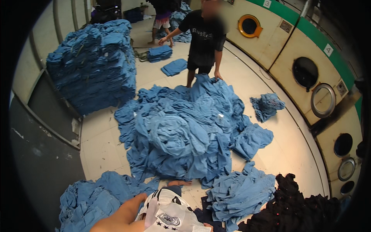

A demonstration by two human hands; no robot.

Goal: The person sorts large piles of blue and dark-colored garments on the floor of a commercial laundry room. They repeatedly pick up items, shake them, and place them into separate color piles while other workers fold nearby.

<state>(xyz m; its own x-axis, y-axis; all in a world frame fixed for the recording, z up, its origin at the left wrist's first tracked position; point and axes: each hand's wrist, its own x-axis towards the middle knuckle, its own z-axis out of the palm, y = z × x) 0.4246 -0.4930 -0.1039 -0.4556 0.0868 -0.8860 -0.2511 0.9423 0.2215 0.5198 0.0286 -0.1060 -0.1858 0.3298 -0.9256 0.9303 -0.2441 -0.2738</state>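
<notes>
One white garment with dark trim lies in the person's lap at the bottom edge, the left hand resting flat on it, grip loose and holding nothing; the right hand barely shows, so its grip I cannot tell. It looks soft, light and floppy, best pinched at a hem. Beyond it spreads a blue pile on the floor, black cloth to its right.

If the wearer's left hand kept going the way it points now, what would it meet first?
The left hand points up and to the right across a white printed garment. Beyond it, probably the wearer's bare foot, then the big blue clothes heap; depth is unclear.
</notes>
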